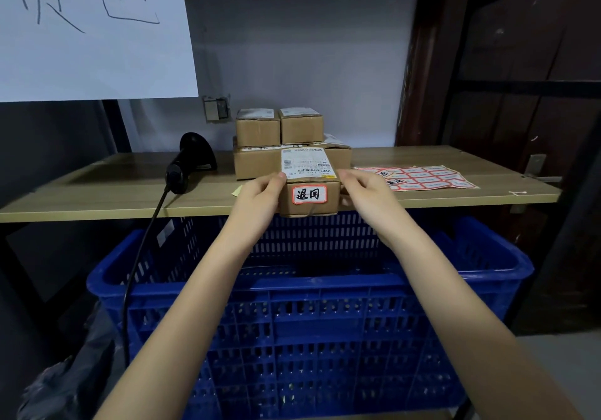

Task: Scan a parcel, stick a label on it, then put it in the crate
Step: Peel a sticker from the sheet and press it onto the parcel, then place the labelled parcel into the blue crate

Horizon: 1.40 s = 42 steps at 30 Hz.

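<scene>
A small cardboard parcel [310, 206] sits at the front edge of the wooden shelf [113, 192]. It has a white shipping label on top and a red-bordered handwritten label [309, 194] on its front face. My left hand [260, 200] grips its left side and my right hand [367, 197] grips its right side. Below the shelf stands a large blue plastic crate [309, 322]. A black barcode scanner [190, 162] rests on the shelf to the left, its cable hanging down.
Several more cardboard parcels [279, 140] are stacked behind the held one. A sheet of red-bordered labels [426, 177] lies on the shelf to the right. A white paper sign [91, 29] hangs at the upper left. A dark plastic bag [71, 380] lies beside the crate.
</scene>
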Tool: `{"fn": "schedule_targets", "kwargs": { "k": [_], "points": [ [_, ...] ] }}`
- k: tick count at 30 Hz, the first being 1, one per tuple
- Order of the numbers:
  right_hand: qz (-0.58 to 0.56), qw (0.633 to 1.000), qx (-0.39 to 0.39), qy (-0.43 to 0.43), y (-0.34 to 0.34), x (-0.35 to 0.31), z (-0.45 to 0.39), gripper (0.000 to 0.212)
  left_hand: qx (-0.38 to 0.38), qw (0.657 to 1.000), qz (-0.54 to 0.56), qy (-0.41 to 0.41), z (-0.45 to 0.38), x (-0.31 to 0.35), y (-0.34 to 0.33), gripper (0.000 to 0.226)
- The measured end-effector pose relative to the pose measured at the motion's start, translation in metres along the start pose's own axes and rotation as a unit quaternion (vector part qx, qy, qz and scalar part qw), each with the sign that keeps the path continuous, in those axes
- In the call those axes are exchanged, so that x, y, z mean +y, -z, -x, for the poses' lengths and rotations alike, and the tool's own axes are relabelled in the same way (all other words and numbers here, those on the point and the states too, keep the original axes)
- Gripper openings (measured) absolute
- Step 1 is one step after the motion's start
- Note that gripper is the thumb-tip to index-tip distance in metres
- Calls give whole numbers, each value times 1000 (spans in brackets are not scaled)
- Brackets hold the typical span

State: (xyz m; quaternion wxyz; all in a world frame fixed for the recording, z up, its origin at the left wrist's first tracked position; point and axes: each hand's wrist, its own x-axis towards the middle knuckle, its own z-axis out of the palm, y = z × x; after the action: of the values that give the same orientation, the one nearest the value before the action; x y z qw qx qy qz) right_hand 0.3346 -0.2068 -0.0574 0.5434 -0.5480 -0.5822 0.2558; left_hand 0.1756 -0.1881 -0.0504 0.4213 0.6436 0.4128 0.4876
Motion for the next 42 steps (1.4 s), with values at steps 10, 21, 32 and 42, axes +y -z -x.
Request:
{"fn": "schedule_targets", "kwargs": {
  "k": [10, 21, 32, 42],
  "points": [
    [0, 999, 1, -34, 54, -26, 54, 19, -126, 992, 23, 17, 41, 24, 2, 20],
    [33, 987, -55, -149, 110, -33, 91, 17, -273, 950, 71, 131, 42, 34, -39, 13],
    [62, 945, -180, -264, 168, -2, 52, 21, -308, 921, 1, 239, 13, 33, -101, 25],
    [68, 906, -289, -301, 197, 50, -5, 23, -278, 906, -43, 317, -18, 13, -156, 10]
  ]
}}
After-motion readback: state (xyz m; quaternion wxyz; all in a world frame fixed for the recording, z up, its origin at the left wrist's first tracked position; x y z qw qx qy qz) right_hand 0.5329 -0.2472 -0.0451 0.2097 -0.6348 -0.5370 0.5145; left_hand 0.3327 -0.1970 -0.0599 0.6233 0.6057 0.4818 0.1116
